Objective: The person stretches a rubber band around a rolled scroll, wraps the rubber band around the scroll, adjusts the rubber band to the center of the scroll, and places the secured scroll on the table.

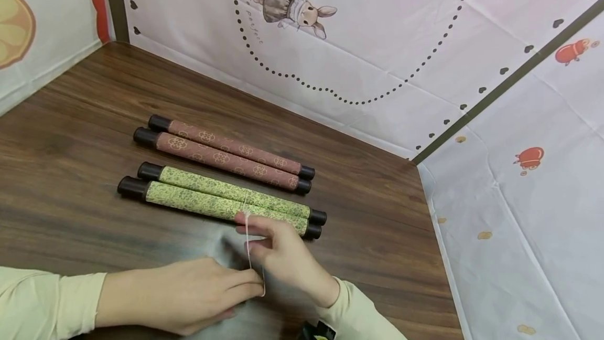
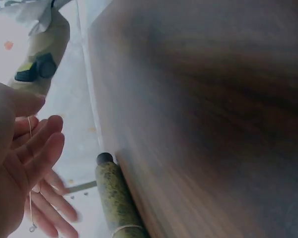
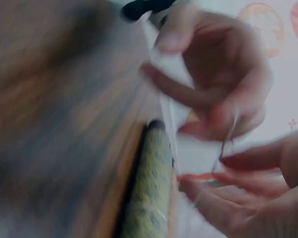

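A green patterned scroll (image 1: pixel 189 195), rolled on two rods with black end knobs, lies on the table before the hands. A thin white cord (image 1: pixel 248 245) runs around its middle and down toward the person. Its lower loop is held by the curled fingers of the left hand (image 1: pixel 189 290). Close to the scroll's near edge, the right hand (image 1: pixel 288 251) has thumb and forefinger apart, and the cord crosses its forefinger tip. Both hands look blurred in the right wrist view, where the cord (image 3: pixel 228 134) stretches between them.
A reddish-brown scroll (image 1: pixel 212 157), likewise rolled on two rods, lies just behind the green one on the dark wooden table (image 1: pixel 377 214). Printed cloth walls (image 1: pixel 377 25) enclose the table at the back and sides. A black device (image 1: pixel 317 331) sits by the right sleeve.
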Demonstrator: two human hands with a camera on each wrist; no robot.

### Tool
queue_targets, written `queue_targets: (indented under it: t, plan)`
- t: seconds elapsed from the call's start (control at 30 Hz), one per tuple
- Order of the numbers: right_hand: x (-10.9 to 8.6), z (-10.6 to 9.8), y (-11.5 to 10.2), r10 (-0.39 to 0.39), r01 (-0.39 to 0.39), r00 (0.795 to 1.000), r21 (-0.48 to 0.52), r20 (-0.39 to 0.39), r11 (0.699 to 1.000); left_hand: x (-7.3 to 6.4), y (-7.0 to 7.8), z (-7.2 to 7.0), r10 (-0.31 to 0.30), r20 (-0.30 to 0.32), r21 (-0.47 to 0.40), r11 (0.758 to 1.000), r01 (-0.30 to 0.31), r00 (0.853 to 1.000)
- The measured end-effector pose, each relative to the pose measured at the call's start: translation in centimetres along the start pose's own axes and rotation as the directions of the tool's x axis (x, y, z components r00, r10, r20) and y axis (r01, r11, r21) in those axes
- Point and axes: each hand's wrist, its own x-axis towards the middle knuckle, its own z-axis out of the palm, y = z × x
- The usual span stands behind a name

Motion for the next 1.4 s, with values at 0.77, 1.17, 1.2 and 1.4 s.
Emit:
queue_targets:
  t: [0.77,1.17,1.2,1.4]
  plan:
    - [-2.7,0.1,-1.3,-0.219,0.278,0.958,-0.799,0.188,0.533,-0.5,-7.8,-2.4,0.033,-0.027,0.260,0.965,-0.025,0.999]
    - [-1.1,-2.4,2.1,-0.195,-0.258,0.908,-0.860,-0.372,0.440,-0.3,-3.4,-2.8,0.190,-0.051,0.274,0.947,-0.169,0.980]
    - [-1.1,-2.6,2.3,-0.180,-0.277,0.905,-0.857,-0.384,0.435,-0.3,-3.0,-2.8,0.205,-0.059,0.275,0.944,-0.182,0.977]
    - [-1.1,-2.2,2.1,-0.148,-0.253,0.922,-0.846,-0.358,0.469,-0.2,-2.1,-2.4,0.221,-0.116,0.141,0.969,-0.204,0.968]
